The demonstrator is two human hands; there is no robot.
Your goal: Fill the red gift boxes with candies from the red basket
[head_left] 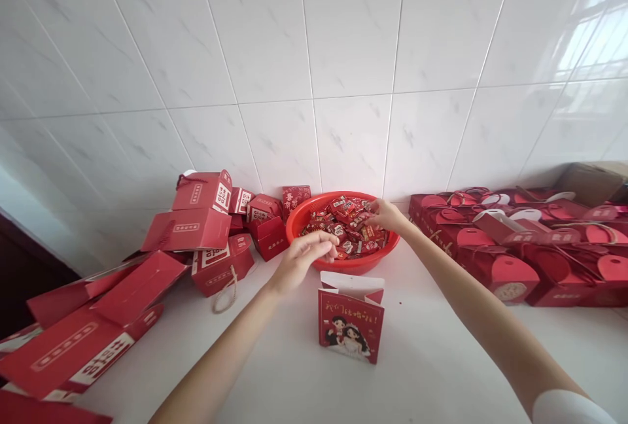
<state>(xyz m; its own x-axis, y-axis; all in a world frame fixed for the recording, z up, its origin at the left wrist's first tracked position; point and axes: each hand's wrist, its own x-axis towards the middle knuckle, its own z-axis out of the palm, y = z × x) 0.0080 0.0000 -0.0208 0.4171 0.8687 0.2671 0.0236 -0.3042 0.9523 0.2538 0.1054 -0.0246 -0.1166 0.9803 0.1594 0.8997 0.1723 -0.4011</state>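
A red plastic basket (360, 265) full of red-wrapped candies (346, 228) stands against the wall. At its right side my right hand (385, 216) reaches in, its fingers pinched on a candy among the pile. My left hand (301, 259) hovers at the basket's front left rim with curled fingers pressed together; what lies inside them, if anything, is hidden. Below the hands a small red gift box (350, 322) stands upright with its top flaps open. A cartoon bride and groom decorate its front, and neither hand touches it.
Several red gift boxes (201, 231), some with rope handles, are stacked on the left. Rows of red boxes (510, 273) with rounded tops fill the right side, near a brown cardboard box (589, 182). A white tiled wall (353, 142) rises behind the white table (275, 371).
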